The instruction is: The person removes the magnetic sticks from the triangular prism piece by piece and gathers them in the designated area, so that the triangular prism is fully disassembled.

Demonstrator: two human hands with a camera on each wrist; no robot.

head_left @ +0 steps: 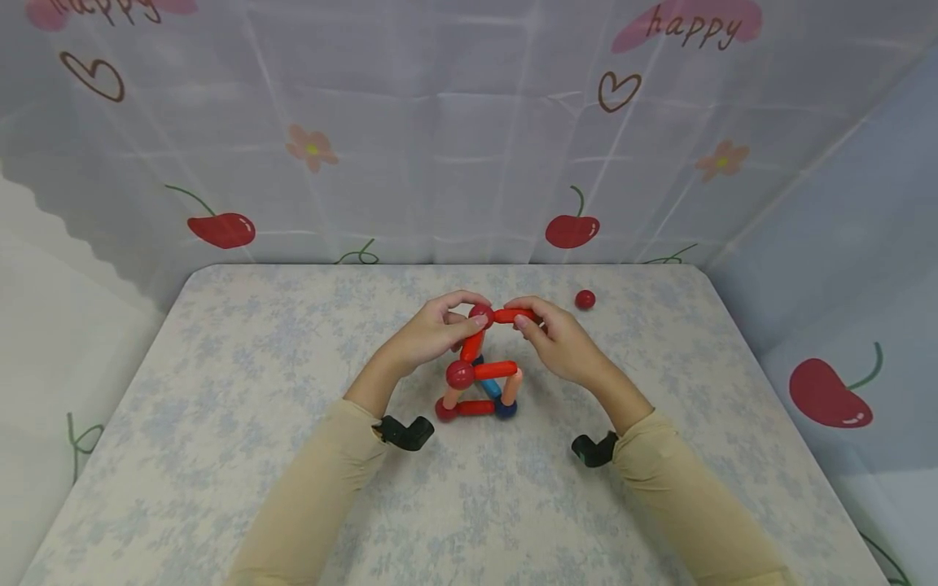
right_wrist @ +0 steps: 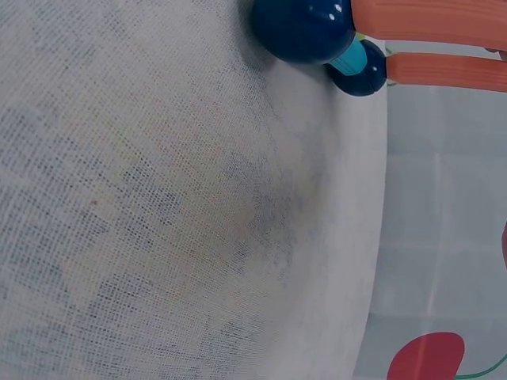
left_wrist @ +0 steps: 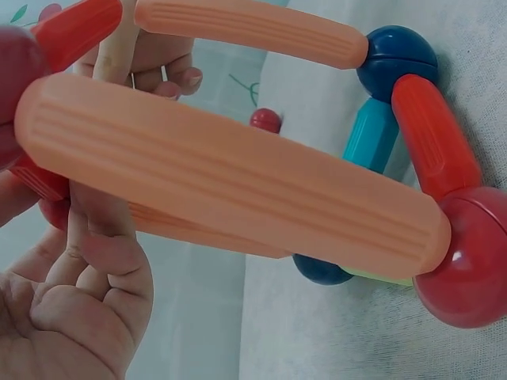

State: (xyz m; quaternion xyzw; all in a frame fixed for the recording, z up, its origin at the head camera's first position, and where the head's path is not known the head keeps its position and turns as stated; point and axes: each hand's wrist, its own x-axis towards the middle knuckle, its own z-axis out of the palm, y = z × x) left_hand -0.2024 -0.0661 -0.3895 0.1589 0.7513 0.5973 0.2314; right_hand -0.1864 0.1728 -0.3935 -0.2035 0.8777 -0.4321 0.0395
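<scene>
A frame of magnetic sticks and balls stands on the table between the two hands. At its top back corner my left hand [head_left: 431,332] holds a red ball [head_left: 481,316] between thumb and fingers. My right hand [head_left: 563,343] pinches a red stick [head_left: 516,315] whose left end meets that ball. Another red stick joins this ball to a nearer red ball [head_left: 460,374], from which a red stick [head_left: 496,369] runs right. Orange sticks [left_wrist: 230,174] are the uprights. Below are a dark blue ball [head_left: 506,407], a lower red ball [left_wrist: 467,257] and a light blue stick [left_wrist: 371,134]. The right wrist view shows neither hand.
A loose red ball [head_left: 585,299] lies on the table toward the back, right of the frame. The patterned cloth [head_left: 220,391] covers the table. A printed curtain [head_left: 440,163] hangs behind its far edge. Dark wrist mounts [head_left: 407,434] stick out from both sleeves.
</scene>
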